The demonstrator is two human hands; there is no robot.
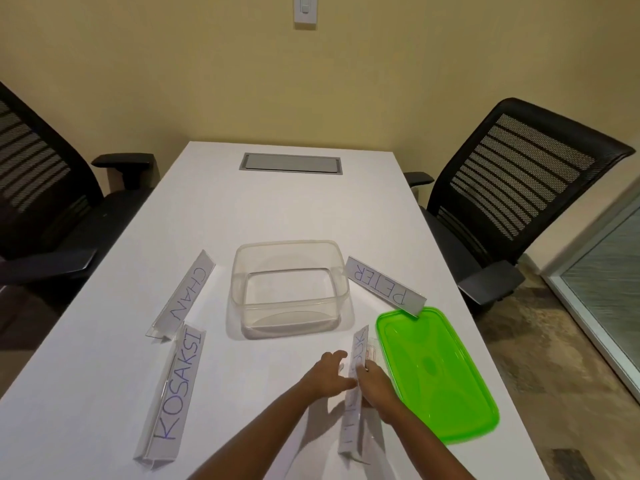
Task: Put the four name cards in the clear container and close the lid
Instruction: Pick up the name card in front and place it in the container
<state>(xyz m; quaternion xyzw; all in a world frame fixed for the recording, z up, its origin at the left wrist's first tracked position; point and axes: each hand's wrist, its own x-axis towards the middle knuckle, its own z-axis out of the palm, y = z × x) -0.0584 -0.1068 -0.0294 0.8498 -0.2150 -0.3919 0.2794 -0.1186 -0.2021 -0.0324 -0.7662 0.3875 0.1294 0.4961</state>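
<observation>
An open clear container (239, 292) stands empty in the middle of the white table. Its green lid (440, 372) lies flat to the right. The CHAN name card (187, 292) and the KOSAKSI name card (175, 389) lie left of the container. The PETER name card (381, 285) sits at the right, one end resting on the lid. A fourth name card (358, 344) stands between my hands, just left of the lid. My left hand (327, 375) touches its left face and my right hand (375, 384) grips its right side.
Black mesh office chairs stand at the left (45, 188) and right (512, 188) of the white table (277, 209). A grey cable hatch (291, 163) is set into the table's far end. A glass panel (602, 271) is at the far right.
</observation>
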